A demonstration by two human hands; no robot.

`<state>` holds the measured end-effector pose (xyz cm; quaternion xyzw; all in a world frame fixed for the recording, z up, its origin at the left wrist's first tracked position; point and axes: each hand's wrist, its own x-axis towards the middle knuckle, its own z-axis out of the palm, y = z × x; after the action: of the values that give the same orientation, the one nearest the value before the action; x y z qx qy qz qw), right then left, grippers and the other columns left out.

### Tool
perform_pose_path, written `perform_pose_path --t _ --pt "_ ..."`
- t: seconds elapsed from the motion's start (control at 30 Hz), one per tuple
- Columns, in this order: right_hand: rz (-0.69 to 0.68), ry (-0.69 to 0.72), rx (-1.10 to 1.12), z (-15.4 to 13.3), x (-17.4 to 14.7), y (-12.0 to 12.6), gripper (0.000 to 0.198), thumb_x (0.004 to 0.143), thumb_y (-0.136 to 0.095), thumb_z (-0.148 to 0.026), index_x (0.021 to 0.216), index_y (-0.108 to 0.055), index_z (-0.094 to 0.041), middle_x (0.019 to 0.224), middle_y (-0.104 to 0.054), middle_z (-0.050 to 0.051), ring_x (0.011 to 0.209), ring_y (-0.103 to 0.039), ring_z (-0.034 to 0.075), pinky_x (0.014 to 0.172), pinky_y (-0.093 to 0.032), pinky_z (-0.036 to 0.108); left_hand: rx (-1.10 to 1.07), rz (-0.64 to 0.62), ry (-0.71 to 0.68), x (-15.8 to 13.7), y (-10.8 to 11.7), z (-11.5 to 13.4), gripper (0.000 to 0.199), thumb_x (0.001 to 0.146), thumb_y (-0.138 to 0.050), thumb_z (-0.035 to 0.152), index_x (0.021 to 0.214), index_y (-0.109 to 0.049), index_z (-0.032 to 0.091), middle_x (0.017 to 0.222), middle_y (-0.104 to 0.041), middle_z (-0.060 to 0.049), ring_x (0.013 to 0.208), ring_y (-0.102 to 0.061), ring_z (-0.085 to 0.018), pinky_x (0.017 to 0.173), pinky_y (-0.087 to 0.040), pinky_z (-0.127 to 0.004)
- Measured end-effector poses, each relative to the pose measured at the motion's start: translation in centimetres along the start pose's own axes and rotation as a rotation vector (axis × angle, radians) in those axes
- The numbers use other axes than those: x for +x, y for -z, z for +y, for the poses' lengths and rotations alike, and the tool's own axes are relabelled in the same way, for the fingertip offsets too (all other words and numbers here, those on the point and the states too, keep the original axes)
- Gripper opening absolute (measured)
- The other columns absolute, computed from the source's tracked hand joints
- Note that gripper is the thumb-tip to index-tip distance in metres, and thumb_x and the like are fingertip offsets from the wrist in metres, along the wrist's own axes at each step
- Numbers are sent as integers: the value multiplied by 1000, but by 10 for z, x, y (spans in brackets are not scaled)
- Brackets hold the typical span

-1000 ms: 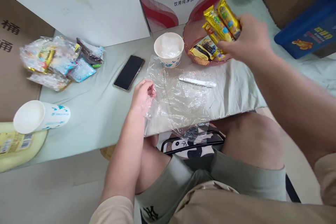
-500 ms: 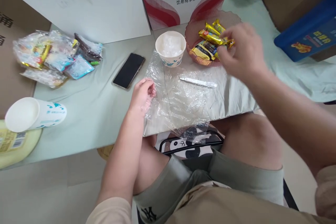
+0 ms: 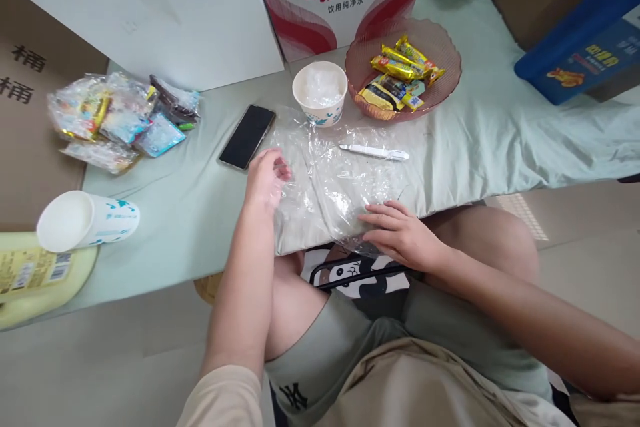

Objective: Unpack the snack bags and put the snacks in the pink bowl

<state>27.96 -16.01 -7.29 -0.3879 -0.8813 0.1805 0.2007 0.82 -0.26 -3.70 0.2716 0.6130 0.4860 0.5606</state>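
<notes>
My left hand (image 3: 267, 179) pinches the crinkled clear plastic sheet (image 3: 335, 180) on the table (image 3: 200, 213). My right hand (image 3: 400, 233) lies open, fingers flat on the sheet's near edge.

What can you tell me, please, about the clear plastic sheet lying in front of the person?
The clear plastic sheet is thin, transparent and crinkled, spread nearly flat on the pale green cloth, its near edge hanging over the table's edge. The left hand holds its left edge; the right hand presses its near edge. A white pen lies on it.
</notes>
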Motion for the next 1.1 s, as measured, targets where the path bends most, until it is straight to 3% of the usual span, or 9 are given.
perform_pose_path --t 0.1,0.2,0.33,0.43,0.5,0.6,0.83,0.97,1.1 --pt "144 -169 308 2 17 17 24 101 -54 -26 103 -77 -23 121 -78 10 118 -73 27 102 -58 47 90 91 -133 10 13 -5 25 73 -68 27 97 -60 23 88 -61 0 68 -62 -12 59 -52 -23" --pt "255 -504 641 7 43 42 25 100 -56 -35 96 -74 -20 96 -80 8 85 -77 19 78 -63 33 268 74 -471 11 31 -5 33 75 -74 37 104 -62 26 109 -63 -4 96 -66 -17 82 -57 -29" --pt "484 -844 895 28 74 60 27 92 -68 -45 92 -67 -18 86 -77 6 61 -70 11 50 -51 20 635 -474 -835 -21 39 3 50 75 -76 62 106 -68 24 121 -66 -10 120 -63 -28 110 -52 -44" --pt "569 -964 970 40 83 55 32 87 -72 -50 92 -64 -19 84 -76 5 57 -68 10 43 -43 17 917 -710 -797 -50 29 3 61 71 -85 54 122 -68 24 138 -63 -11 132 -59 -30 115 -50 -46" --pt "567 -963 983 44 83 50 36 87 -73 -53 94 -64 -19 85 -76 5 57 -68 10 42 -43 17 975 -653 -736 -57 21 -2 46 81 -78 39 123 -69 23 137 -66 -10 129 -62 -28 113 -51 -45" --pt "574 -932 928 47 79 47 38 88 -70 -56 96 -64 -19 85 -76 5 56 -67 10 40 -38 17 838 -445 -580 -44 17 -6 17 85 -69 31 97 -73 20 102 -76 -7 98 -72 -22 95 -59 -39" --pt "566 -857 774 61 73 49 29 93 -64 -48 96 -64 -19 80 -72 3 49 -54 7 44 -41 21 286 -326 -103 -22 17 10 31 65 -88 34 78 -65 17 65 -68 -2 53 -64 -12 51 -52 -21" --pt "552 -791 653 62 71 44 30 92 -64 -42 114 -61 -21 92 -73 3 55 -55 9 49 -47 23 308 -139 -93 -21 7 6 25 77 -80 33 76 -61 18 57 -62 2 34 -45 -6 33 -27 -16" --pt "557 -751 477 62 69 38 41 87 -64 -33 126 -56 -24 108 -73 6 58 -55 10 55 -50 27 391 -1 -194 -10 3 -2 16 85 -72 29 78 -61 19 50 -56 5 30 -37 -5 31 -21 -17"
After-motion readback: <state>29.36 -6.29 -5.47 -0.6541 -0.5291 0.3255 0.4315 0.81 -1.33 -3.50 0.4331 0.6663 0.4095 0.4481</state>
